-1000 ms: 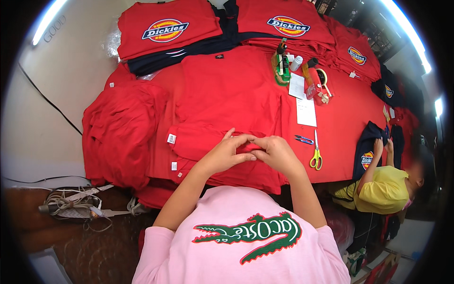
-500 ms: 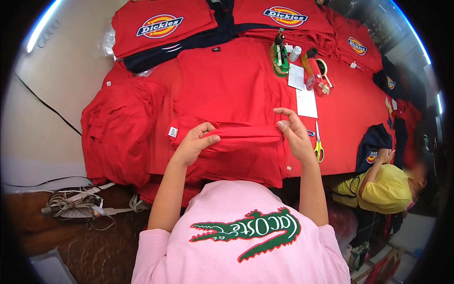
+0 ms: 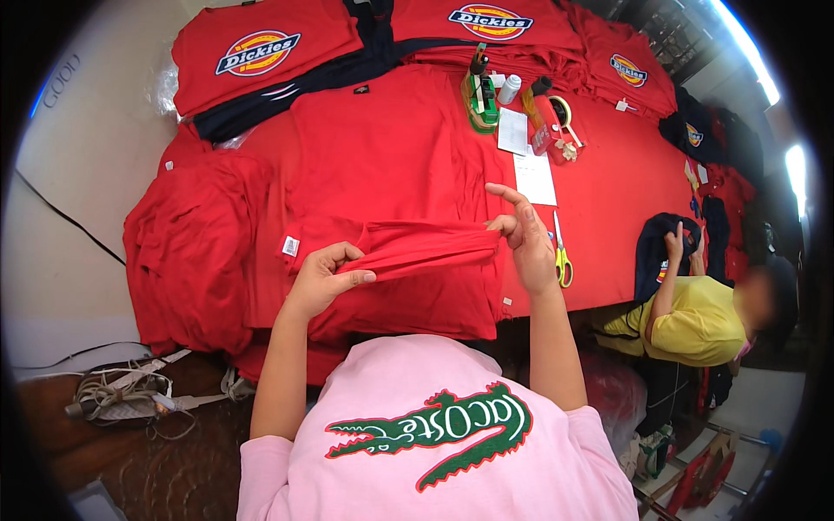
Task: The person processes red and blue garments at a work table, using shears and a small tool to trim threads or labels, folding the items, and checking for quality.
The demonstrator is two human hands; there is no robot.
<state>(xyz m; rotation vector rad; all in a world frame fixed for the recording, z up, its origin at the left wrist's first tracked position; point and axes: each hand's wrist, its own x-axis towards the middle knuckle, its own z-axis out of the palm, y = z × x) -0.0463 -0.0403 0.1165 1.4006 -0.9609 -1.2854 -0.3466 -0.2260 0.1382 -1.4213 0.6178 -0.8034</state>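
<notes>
The left hand (image 3: 326,280) and right hand (image 3: 532,250) are holding the red garment (image 3: 426,249) at both gathered ends, likely handling soft, light cloth best pinched there.

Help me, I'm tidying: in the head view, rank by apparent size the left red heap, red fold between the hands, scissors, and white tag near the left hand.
1. Red heap
2. Red fold
3. Scissors
4. White tag

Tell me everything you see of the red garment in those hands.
The red garment looks like soft, plain cloth, with a small dark neck label. It lies mostly flat, left of the scissors, neck end farthest away; nearest, a creased band is held between the left hand and right hand.
</notes>
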